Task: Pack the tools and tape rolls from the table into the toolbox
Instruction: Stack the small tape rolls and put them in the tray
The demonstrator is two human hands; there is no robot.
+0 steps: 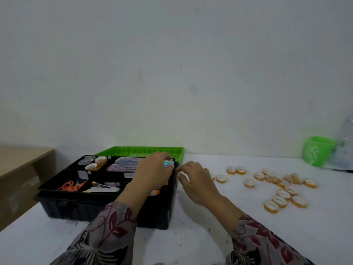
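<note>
Black toolbox (107,207) sits on bench (191,236), left of centre. Near-left compartment: orange scissors (68,186); next one right: a metal tool (103,187), type unclear. L hand (152,173) is over the tray's right side, fingers curled round a small colourful pack (169,163). R hand (194,180) is just beside the box's right rim, fingers loosely curled; can't tell if they pinch anything. Far-left compartment: two tape rolls (100,160); beside it a clear bag (124,164). Green lid (141,151) lies open behind. Loose tape rolls (282,188) are scattered on bench at right; green cup (318,153) far right.
</note>
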